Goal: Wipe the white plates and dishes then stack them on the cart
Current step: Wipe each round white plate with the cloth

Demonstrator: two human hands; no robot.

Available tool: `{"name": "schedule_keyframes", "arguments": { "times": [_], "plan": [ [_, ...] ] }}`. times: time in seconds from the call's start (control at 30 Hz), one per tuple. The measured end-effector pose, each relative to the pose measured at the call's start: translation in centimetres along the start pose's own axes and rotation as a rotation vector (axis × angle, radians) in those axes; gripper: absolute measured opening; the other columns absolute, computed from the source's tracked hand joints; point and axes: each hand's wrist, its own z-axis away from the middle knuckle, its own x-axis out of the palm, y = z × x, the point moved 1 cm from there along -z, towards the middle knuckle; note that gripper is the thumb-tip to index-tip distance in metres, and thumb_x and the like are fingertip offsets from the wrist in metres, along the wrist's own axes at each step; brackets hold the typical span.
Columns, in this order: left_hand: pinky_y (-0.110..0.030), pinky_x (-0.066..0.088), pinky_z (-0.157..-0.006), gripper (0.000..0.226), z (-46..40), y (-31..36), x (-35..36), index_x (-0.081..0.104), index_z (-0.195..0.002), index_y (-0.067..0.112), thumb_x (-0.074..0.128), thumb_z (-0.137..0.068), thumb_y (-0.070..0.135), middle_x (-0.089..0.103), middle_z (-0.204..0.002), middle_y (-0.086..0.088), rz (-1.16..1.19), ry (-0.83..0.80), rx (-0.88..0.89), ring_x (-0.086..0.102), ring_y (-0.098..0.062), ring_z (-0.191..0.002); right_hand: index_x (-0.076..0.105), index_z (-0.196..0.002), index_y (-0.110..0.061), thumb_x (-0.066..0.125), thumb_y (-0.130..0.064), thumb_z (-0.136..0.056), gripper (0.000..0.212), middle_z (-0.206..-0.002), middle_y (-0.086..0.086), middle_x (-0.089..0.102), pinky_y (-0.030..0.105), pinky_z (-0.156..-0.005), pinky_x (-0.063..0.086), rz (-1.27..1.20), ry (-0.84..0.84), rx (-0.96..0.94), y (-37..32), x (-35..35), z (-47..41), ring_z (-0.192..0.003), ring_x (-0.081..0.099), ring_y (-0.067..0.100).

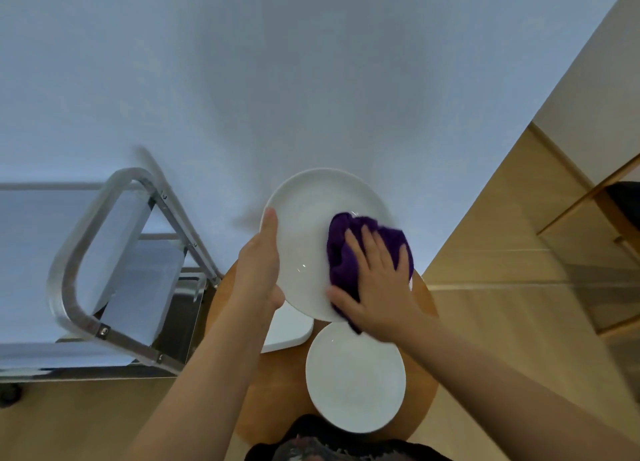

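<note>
A large white plate (pixel 308 225) is held tilted above a round wooden table (pixel 277 391). My left hand (pixel 259 266) grips its left rim, thumb on the upper face and fingers behind. My right hand (pixel 377 284) presses a purple cloth (pixel 346 253) flat against the plate's right side, with fingers spread. A second white plate (pixel 355 377) lies on the table below. A white dish with a rounded corner (pixel 289 332) lies partly hidden under the held plate and my left arm. The metal cart (pixel 104 253) stands to the left.
The cart has a tubular steel handle (pixel 69 260) and flat shelves. A white wall rises behind. A wooden floor (pixel 502 270) and wooden furniture (pixel 606 218) lie to the right. Dark clothing shows at the bottom edge.
</note>
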Motion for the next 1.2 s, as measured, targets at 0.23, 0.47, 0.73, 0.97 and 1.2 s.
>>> {"name": "schedule_keyframes", "arguments": {
  "times": [0.23, 0.47, 0.73, 0.97, 1.2],
  "plan": [
    [-0.033, 0.053, -0.059, 0.042, 0.3, -0.4, 2.3, 0.060, -0.087, 0.024, 0.048, -0.085, 0.064, 0.071, -0.075, 0.000, 0.076, 0.082, -0.066, 0.065, -0.022, -0.078, 0.024, -0.149, -0.019, 0.074, -0.032, -0.075, 0.089, -0.155, 0.003, 0.026, 0.044, -0.114, 0.027, -0.284, 0.070, -0.066, -4.3, 1.2, 1.1, -0.143, 0.022, 0.024],
    [-0.049, 0.053, -0.089, 0.090, 0.4, 1.6, 2.4, 0.056, -0.120, 0.022, 0.058, -0.051, 0.079, 0.069, -0.107, 0.000, -0.031, -0.151, -0.049, 0.065, -0.026, -0.104, 0.054, -0.095, -0.041, 0.078, -0.020, -0.066, 0.043, -0.084, -0.018, 0.062, 0.005, -0.058, 0.046, -0.745, 0.308, 0.179, -3.8, -2.6, -0.6, -0.078, 0.061, 0.004],
    [-0.043, 0.054, -0.084, 0.064, -1.8, -3.5, -1.8, 0.052, -0.130, 0.012, 0.076, -0.073, 0.026, 0.066, -0.120, -0.009, 0.250, -0.374, -0.144, 0.064, -0.027, -0.107, 0.061, -0.107, -0.008, 0.063, -0.002, -0.060, 0.047, -0.088, 0.007, 0.072, 0.032, -0.061, 0.056, -1.926, 0.122, 0.463, -0.8, -4.3, -1.7, -0.079, 0.070, 0.021],
    [-0.045, 0.056, -0.076, 0.073, -3.0, -0.2, -3.2, 0.057, -0.121, 0.007, 0.078, -0.051, 0.004, 0.067, -0.114, -0.015, 0.174, -0.153, 0.008, 0.064, -0.034, -0.103, 0.059, -0.102, -0.019, 0.078, -0.026, -0.072, 0.035, -0.080, -0.003, 0.072, 0.036, -0.064, 0.059, -1.466, 0.239, 0.705, 1.7, -3.5, -1.0, -0.075, 0.070, 0.016],
    [-0.030, 0.049, -0.064, 0.052, -2.1, 3.3, -1.9, 0.055, -0.092, 0.027, 0.088, -0.052, 0.017, 0.061, -0.093, 0.004, -0.738, -0.141, 0.366, 0.058, -0.014, -0.084, 0.040, -0.121, -0.035, 0.055, -0.053, -0.072, 0.054, -0.107, 0.003, 0.054, 0.015, -0.076, 0.048, -1.103, 0.179, 0.031, 0.0, -6.4, -4.3, -0.089, 0.059, 0.005]
  ]
}}
